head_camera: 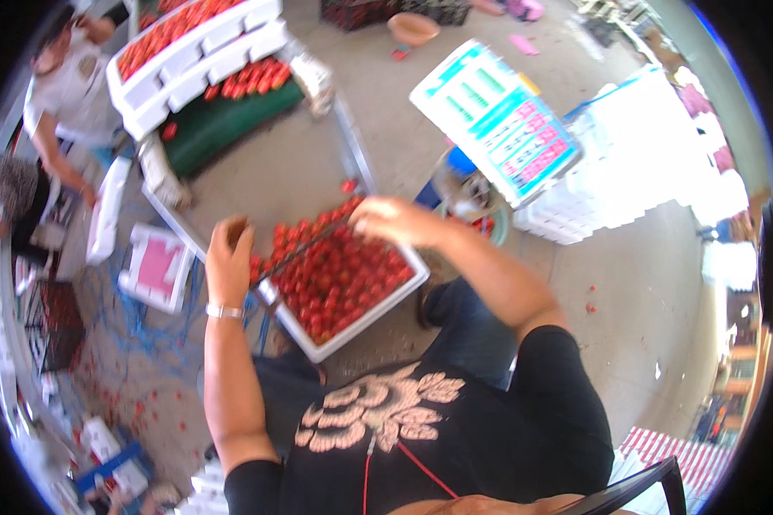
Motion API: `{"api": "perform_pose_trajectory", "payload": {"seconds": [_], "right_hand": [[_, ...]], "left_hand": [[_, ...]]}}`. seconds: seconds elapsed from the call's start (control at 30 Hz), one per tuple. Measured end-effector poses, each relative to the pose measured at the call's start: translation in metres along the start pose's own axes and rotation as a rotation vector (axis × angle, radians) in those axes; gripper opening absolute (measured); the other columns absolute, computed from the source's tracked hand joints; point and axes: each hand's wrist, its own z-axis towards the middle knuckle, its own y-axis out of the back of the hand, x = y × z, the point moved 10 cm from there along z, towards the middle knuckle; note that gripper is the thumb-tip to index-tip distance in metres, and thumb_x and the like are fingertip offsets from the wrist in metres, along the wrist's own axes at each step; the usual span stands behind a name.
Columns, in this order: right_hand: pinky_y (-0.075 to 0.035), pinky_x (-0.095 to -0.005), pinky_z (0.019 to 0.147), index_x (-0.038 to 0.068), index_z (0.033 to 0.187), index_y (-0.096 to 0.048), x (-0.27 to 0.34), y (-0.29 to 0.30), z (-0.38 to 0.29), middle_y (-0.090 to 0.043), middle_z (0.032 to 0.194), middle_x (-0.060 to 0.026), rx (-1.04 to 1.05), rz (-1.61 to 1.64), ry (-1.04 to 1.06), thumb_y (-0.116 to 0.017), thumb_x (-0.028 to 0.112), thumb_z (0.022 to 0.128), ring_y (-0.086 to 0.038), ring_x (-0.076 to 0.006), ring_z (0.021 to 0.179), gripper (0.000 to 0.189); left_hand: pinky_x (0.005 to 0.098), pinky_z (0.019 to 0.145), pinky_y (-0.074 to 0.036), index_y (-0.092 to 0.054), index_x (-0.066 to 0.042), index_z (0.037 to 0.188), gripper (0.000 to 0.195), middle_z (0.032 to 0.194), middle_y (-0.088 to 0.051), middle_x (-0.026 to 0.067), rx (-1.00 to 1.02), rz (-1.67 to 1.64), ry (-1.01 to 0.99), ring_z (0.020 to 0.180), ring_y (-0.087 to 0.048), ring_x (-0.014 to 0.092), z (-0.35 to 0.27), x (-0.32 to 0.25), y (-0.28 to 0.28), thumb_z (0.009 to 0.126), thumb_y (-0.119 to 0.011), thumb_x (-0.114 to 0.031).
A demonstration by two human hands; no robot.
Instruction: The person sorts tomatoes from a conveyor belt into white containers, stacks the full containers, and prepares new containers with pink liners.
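Before me a white foam box [372, 315] is filled with small red tomatoes [335, 283], at the near end of a metal-framed sorting table [354, 138]. A dark, thin bar [306, 248] crosses at the box's far side, with more tomatoes beyond it. My left hand [229, 264] is raised at the bar's left end, fingers curled; whether anything is in them is hidden. At the bar's other end, my right hand [393, 222] bends its fingers down over the tomatoes. I cannot tell whether it grips the bar or a tomato.
A green roller [232, 132] spans the table below white foam boxes [200, 74] of tomatoes. To the right stand a scale's panel [496, 122] and stacked foam boxes [631, 154]. A person [77, 96] works at left, near a foam lid [158, 267] and blue straps [135, 318].
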Motion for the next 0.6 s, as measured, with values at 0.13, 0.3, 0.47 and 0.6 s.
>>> {"api": "perform_pose_trajectory", "payload": {"seconds": [0.13, 0.3, 0.47, 0.6], "right_hand": [[-0.051, -0.0336, 0.081, 0.000, 0.118, -0.059, 0.011, -0.020, 0.006, -0.068, 0.098, -0.0089, 0.096, -0.188, 0.121, -0.056, 0.027, 0.100, -0.065, -0.0166, 0.090, 0.032], [-0.048, -0.0348, 0.092, 0.001, 0.125, -0.056, 0.006, -0.028, 0.004, -0.066, 0.112, -0.0115, 0.186, -0.210, -0.008, -0.055, 0.031, 0.101, -0.063, -0.0199, 0.105, 0.039], [-0.050, -0.0326, 0.079, -0.002, 0.116, -0.060, 0.011, -0.029, 0.004, -0.068, 0.095, -0.0093, 0.118, -0.201, 0.078, -0.056, 0.027, 0.100, -0.064, -0.0161, 0.086, 0.033], [-0.050, -0.0323, 0.079, -0.002, 0.116, -0.060, 0.011, -0.032, 0.005, -0.068, 0.096, -0.0093, 0.130, -0.193, 0.063, -0.056, 0.026, 0.100, -0.064, -0.0162, 0.086, 0.033]], "left_hand": [[0.0320, 0.089, -0.051, -0.061, 0.003, 0.113, 0.024, 0.106, -0.069, 0.0135, 0.046, -0.059, -0.006, 0.099, -0.066, 0.021, -0.004, 0.005, -0.013, 0.092, -0.063, -0.008], [0.0328, 0.090, -0.051, -0.060, 0.003, 0.115, 0.025, 0.108, -0.069, 0.0141, 0.086, -0.064, 0.021, 0.101, -0.067, 0.022, -0.007, 0.000, -0.018, 0.092, -0.062, -0.007], [0.0330, 0.090, -0.052, -0.059, 0.002, 0.116, 0.026, 0.108, -0.069, 0.0140, 0.079, 0.002, -0.009, 0.100, -0.067, 0.022, -0.011, -0.006, -0.011, 0.092, -0.063, -0.007], [0.0333, 0.089, -0.052, -0.059, 0.002, 0.117, 0.027, 0.108, -0.069, 0.0146, 0.070, -0.020, -0.020, 0.100, -0.067, 0.023, -0.013, -0.006, -0.009, 0.092, -0.063, -0.008]]}}
